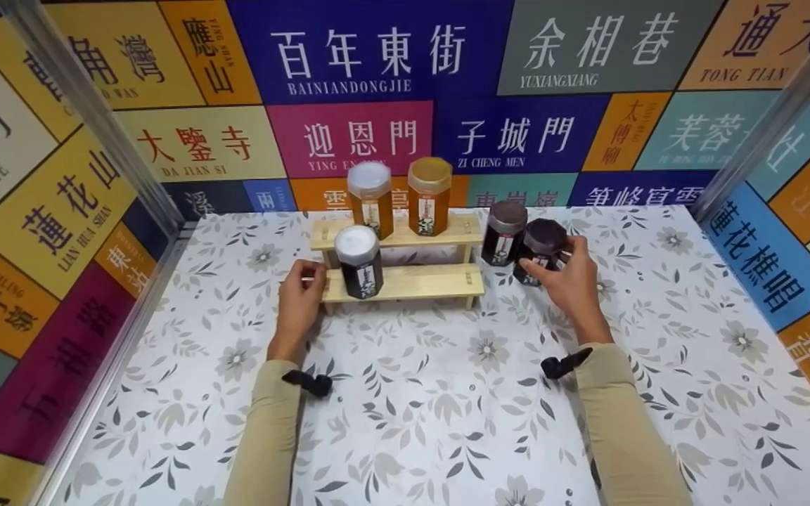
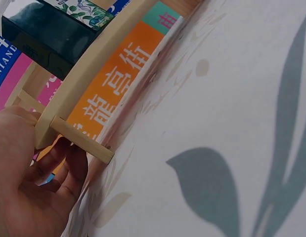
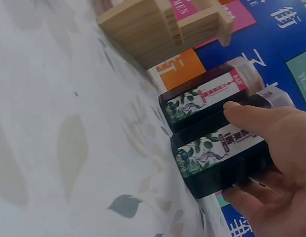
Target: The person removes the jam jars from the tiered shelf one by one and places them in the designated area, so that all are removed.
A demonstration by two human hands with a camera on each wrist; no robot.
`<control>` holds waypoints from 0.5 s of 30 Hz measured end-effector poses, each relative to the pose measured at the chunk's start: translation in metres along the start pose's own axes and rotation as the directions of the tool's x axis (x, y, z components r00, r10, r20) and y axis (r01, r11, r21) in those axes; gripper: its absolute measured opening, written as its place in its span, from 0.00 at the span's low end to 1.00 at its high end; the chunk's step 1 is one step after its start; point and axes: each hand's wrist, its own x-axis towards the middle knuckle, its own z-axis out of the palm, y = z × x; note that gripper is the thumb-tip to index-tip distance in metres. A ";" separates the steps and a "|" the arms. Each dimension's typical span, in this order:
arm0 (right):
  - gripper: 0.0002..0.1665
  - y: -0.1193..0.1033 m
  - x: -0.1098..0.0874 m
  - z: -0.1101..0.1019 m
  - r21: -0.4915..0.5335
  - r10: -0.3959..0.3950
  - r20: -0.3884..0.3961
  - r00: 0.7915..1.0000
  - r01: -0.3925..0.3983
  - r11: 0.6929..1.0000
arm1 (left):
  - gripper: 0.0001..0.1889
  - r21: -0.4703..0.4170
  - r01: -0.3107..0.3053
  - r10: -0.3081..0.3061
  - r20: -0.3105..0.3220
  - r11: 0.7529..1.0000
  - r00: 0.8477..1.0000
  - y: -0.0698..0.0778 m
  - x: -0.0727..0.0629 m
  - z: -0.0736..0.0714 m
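My right hand grips a dark hexagonal jar with a dark lid, thumb on one side and fingers round the other. In the right wrist view its labelled side shows below my thumb. Close beside it stands a second dark jar with a pink-marked label. My left hand pinches the left end of a two-step wooden rack. On the lower step, near that hand, is a dark jar with a white lid. The upper step bears an amber jar with a white lid and one with a yellow lid.
A white table top with a grey leaf pattern lies under everything. Colourful panels with Chinese lettering rise behind it and along both sides. The two dark jars stand just right of the rack.
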 end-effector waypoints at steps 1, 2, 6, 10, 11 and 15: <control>0.59 0.000 0.002 0.001 0.004 0.001 0.001 1.000 -0.001 1.000 | 0.13 0.001 0.002 -0.002 0.003 1.000 1.000 0.000 0.000 0.000; 0.58 0.001 0.004 0.001 0.007 0.000 0.002 1.000 0.000 1.000 | 0.13 0.000 0.003 -0.003 0.005 1.000 1.000 0.000 0.000 0.000; 0.55 0.004 0.014 0.002 0.020 -0.014 0.004 1.000 0.014 1.000 | 0.13 0.001 0.001 -0.001 0.000 1.000 1.000 0.000 -0.001 0.000; 0.51 0.009 0.021 0.002 0.011 -0.016 0.001 1.000 0.016 1.000 | 0.13 -0.002 0.003 -0.003 -0.004 1.000 1.000 -0.001 -0.001 0.001; 0.51 0.010 0.022 0.002 0.009 -0.016 0.004 1.000 0.016 1.000 | 0.13 0.001 0.004 -0.004 -0.004 1.000 1.000 -0.001 -0.001 0.001; 0.49 0.013 0.024 0.003 0.015 -0.022 0.011 1.000 0.022 1.000 | 0.13 0.005 0.009 -0.009 -0.007 1.000 1.000 0.000 -0.001 0.001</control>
